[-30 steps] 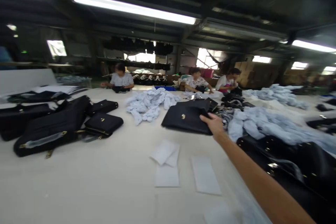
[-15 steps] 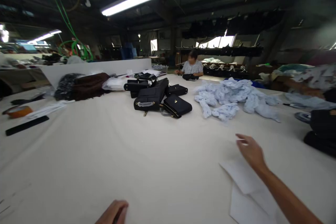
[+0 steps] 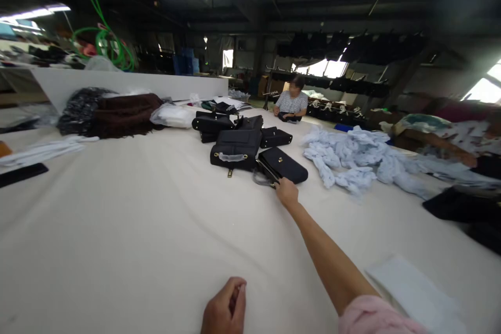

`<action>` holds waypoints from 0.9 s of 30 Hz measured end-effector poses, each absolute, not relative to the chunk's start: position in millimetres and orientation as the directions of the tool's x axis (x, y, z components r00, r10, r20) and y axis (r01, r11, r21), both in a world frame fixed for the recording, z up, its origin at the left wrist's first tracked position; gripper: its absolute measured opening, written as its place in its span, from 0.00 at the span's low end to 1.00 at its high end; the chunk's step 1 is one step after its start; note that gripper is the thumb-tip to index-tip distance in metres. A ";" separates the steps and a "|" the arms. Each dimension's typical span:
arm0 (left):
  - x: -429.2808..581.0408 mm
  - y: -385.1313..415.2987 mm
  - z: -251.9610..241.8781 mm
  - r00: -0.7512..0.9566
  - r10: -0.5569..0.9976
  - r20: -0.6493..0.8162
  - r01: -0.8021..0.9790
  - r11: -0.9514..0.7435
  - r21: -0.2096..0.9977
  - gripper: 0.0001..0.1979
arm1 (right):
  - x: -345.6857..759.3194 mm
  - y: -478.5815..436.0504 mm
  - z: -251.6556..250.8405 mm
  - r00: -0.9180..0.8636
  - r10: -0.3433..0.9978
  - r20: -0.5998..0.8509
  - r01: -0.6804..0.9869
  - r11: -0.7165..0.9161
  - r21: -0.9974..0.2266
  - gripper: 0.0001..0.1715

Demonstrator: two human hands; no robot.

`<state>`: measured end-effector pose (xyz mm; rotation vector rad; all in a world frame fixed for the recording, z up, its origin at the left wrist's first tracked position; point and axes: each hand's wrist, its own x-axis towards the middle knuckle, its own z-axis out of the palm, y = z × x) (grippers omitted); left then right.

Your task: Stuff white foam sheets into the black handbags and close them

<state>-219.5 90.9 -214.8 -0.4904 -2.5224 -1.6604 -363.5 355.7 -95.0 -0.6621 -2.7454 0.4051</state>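
Observation:
My right arm stretches far out over the cream-covered table (image 3: 117,219). My right hand (image 3: 287,192) is closed on the near corner of a small black handbag (image 3: 285,165) with a gold clasp. That handbag lies at the front of a cluster of black handbags (image 3: 236,147). Down at the lower edge of the view, my left hand (image 3: 225,307) rests on the table with its fingers curled in. Nothing shows inside it.
A heap of pale blue cloth (image 3: 352,159) lies right of the bags. White paper sheets (image 3: 415,292) sit near my right elbow. Brown and dark fabric (image 3: 117,112) is piled at the left. One person (image 3: 291,103) sits at the far side, another (image 3: 462,138) at the right.
The view has swung left. My right hand left the large black bag on the right, passed over the paper sheets, and now grips the small handbag. My left hand has come into view.

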 end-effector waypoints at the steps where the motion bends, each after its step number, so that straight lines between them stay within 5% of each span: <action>1: -220.2 90.6 -212.0 -0.947 0.220 0.233 0.299 0.349 0.888 0.16 | -340.5 340.8 -93.3 -0.861 0.462 0.212 0.383 0.864 -0.326 0.15; 3: -221.2 90.5 -206.5 -0.950 0.200 0.241 0.294 0.308 0.905 0.13 | -278.4 304.4 -95.9 -0.885 0.411 0.216 0.331 0.885 -0.328 0.16; 5: -218.3 89.0 -200.5 -0.928 0.216 0.303 0.351 0.237 0.906 0.29 | -207.1 265.2 -103.9 -0.915 0.340 0.219 0.246 0.897 -0.368 0.19; 7: -204.5 84.2 -194.1 -0.875 0.300 0.380 0.442 0.177 0.879 0.45 | -140.1 228.8 -111.5 -0.908 0.305 0.287 0.114 0.838 -0.533 0.24; 9: -173.1 76.6 -188.5 -0.791 0.449 0.415 0.524 0.148 0.839 0.50 | -84.2 197.5 -113.5 -0.873 0.361 0.328 0.063 0.751 -0.658 0.26; 12: -96.9 61.5 -182.1 -0.684 0.596 0.420 0.594 0.122 0.795 0.47 | -20.7 159.4 -105.1 -0.829 0.497 0.257 0.097 0.580 -0.809 0.24; 18: 15.8 18.2 -148.7 -0.803 0.501 0.323 0.473 0.207 0.856 0.30 | 57.5 102.4 -72.0 -0.764 0.615 0.194 0.092 0.402 -0.911 0.23; 23: 17.6 -1.6 -105.4 -0.750 0.465 0.470 0.589 0.148 0.794 0.25 | 95.4 83.7 -35.2 -0.760 0.520 0.390 -0.104 0.495 -0.862 0.20; 27: 10.0 0.1 -82.0 -0.775 0.391 0.496 0.569 0.092 0.817 0.19 | 119.0 86.5 -22.5 -0.827 0.384 0.412 -0.217 0.457 -0.863 0.10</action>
